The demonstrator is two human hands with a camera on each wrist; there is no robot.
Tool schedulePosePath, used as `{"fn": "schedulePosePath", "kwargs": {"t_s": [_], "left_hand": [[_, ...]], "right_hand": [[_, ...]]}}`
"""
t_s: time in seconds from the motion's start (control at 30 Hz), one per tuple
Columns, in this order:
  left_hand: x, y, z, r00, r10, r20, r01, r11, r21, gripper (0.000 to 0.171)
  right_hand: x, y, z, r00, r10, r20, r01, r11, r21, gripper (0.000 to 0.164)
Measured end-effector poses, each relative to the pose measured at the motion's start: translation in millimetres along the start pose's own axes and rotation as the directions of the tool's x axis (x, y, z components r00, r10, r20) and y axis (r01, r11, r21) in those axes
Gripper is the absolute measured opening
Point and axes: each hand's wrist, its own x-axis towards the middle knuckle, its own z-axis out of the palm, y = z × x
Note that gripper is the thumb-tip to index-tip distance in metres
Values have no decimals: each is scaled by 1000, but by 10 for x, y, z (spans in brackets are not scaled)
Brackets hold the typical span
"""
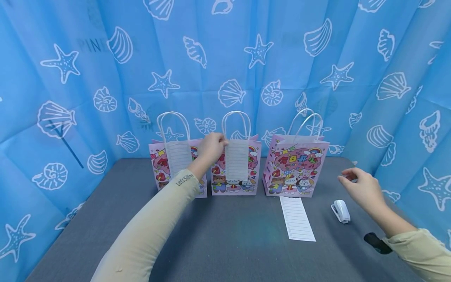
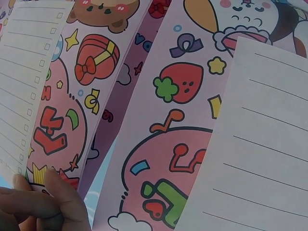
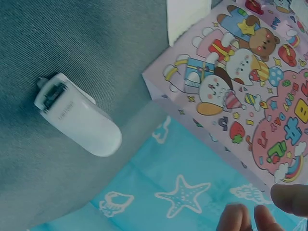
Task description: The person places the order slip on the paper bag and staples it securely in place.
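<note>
My left hand (image 1: 211,149) reaches to the middle pink paper gift bag (image 1: 218,188), fingertips at the top left corner of a lined checklist sheet (image 1: 237,164) hanging on its front. In the left wrist view the fingers (image 2: 57,195) close on that corner beside the checkboxes. The left gift bag (image 1: 202,188) carries a similar sheet (image 1: 179,156) below its handle. My right hand (image 1: 364,190) hovers over the table's right side, fingers loosely bent, holding nothing. Nearest it lies a small white stapler (image 1: 341,211), seen from above in the right wrist view.
A third gift bag (image 1: 292,172) stands at the right with white twisted handles. In front of it another checklist sheet (image 1: 297,219) lies on the grey table (image 1: 225,243). Behind everything hangs a blue curtain (image 1: 225,58) with shells and starfish.
</note>
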Motion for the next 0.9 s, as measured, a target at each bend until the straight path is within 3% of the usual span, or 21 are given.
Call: {"fn": "schedulePosePath", "kwargs": {"t_s": [0.5,0.9], "left_hand": [[-1,-9,4,1000,2,3,-2,1000,-7,21],[-5,-22,3,1000,3,0,-3,1000,-7,23]], "right_hand": [[-26,160,89,990,90,108,-91,996,0,43],[-3,341,180,953,198,229,-199,980,-20,58]]}}
